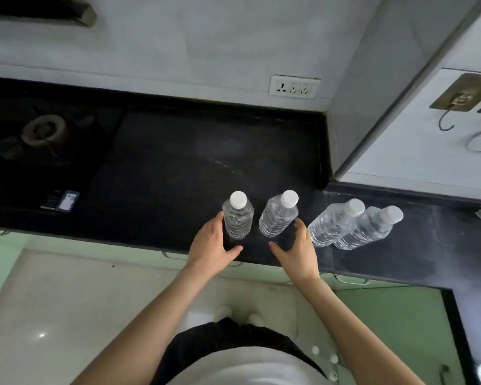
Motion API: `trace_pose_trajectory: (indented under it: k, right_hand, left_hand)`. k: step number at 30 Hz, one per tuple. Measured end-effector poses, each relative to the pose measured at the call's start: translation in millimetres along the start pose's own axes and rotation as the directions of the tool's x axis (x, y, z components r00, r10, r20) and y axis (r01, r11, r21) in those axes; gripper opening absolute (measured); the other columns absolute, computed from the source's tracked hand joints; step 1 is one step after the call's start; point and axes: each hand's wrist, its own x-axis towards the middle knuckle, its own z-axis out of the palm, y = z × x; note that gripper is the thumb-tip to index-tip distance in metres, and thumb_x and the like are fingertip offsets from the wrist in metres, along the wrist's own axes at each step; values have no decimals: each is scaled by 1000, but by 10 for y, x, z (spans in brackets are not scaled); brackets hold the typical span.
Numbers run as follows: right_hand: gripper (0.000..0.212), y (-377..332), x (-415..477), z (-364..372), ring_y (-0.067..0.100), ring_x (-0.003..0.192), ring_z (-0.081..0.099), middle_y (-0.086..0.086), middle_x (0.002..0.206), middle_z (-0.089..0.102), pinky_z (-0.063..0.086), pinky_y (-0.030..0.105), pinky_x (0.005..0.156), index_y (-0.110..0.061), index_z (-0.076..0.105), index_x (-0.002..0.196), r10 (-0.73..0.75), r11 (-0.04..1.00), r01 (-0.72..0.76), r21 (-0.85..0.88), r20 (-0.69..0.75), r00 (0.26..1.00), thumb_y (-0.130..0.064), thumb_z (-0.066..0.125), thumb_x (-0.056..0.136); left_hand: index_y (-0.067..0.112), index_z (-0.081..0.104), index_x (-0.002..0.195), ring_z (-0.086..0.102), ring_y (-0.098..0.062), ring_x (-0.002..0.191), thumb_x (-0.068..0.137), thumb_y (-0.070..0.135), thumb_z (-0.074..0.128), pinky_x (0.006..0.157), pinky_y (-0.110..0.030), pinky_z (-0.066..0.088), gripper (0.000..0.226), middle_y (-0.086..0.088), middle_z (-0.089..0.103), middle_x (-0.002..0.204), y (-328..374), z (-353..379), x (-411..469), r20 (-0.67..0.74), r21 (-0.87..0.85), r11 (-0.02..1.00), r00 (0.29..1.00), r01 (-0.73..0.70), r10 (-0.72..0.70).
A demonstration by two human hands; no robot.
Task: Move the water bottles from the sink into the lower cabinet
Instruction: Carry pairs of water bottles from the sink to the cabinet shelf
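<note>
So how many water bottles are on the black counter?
4. The first bottle stands by the left hand, the second bottle by the right hand, the third bottle and fourth bottle close together further right. White caps low in the picture may be more.

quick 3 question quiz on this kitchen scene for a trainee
1. How many water bottles are on the black counter?
2. True or false: the left hand and right hand sit beside the two rightmost bottles.
3. What is at the far left of the counter? A) a gas burner B) a kettle C) a cutting board

Key:
1. Four, all with white caps on.
2. False. The hands are at the two leftmost bottles, one hand on the outer side of each.
3. A
</note>
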Motion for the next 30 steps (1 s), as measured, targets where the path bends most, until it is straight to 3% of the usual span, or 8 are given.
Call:
trace_pose_trajectory:
  k: [6,9,12,17,19,23,27,30]
  right_hand:
    - [67,-33,339,158,9,108,61,-9,116,64,52,33,94,-27,53,121,188,937,-193,290,43,981,-34,87,64]
    - [67,-57,436,233,7,101,64,-10,109,68,54,29,91,-23,56,121,223,911,-234,339,72,972,-27,89,63]
    - [62,-104,438,243,7,96,66,-8,104,70,55,24,85,-16,60,120,241,910,-239,340,36,970,-24,89,64]
    - [45,-230,270,53,-6,79,62,-14,89,67,45,6,65,-24,59,102,189,912,-188,365,33,981,-18,87,68]
    - [38,-256,167,-42,-3,75,65,-11,83,70,48,9,64,-27,60,93,154,905,-169,391,68,986,-14,85,68]
    - [31,-296,-2,-221,16,84,71,0,88,74,58,27,74,-19,65,97,15,869,-93,486,163,987,-6,81,74]
    - [23,-356,-160,-343,22,91,68,4,91,71,57,35,77,-25,67,95,-101,859,-35,510,236,966,-23,81,77]
    - [26,-353,-283,-373,22,72,65,14,82,68,54,26,59,-10,64,102,-124,848,-79,525,342,932,-15,79,82]
  left_hand:
    - [20,42,136,55,-13,118,68,33,85,91,-27,45,82,5,58,130,74,90,253,20,-338,929,988,149,-151]
    - [21,49,132,56,-4,107,66,26,88,84,-12,41,77,12,63,118,104,117,330,40,-460,866,979,194,-198]
    - [17,57,126,61,-5,102,64,19,89,79,1,40,69,15,64,106,104,161,355,19,-511,833,971,213,-237]
    - [19,62,117,66,-2,90,62,22,90,72,-2,45,63,13,70,99,118,106,195,7,-519,819,959,246,-283]
    - [22,64,105,66,3,82,61,25,90,67,-3,45,52,13,72,90,143,27,79,21,-514,811,950,278,-312]
    - [25,65,96,66,4,77,63,21,88,65,-7,47,41,11,73,83,241,-177,-185,22,-590,757,943,280,-331]
    - [24,66,94,69,-5,76,69,16,86,67,-17,53,33,7,74,84,367,-365,-490,6,-698,664,929,269,-370]
    - [23,67,92,71,-12,78,71,20,85,71,-28,57,28,4,74,84,404,-402,-733,-20,-724,632,908,276,-419]
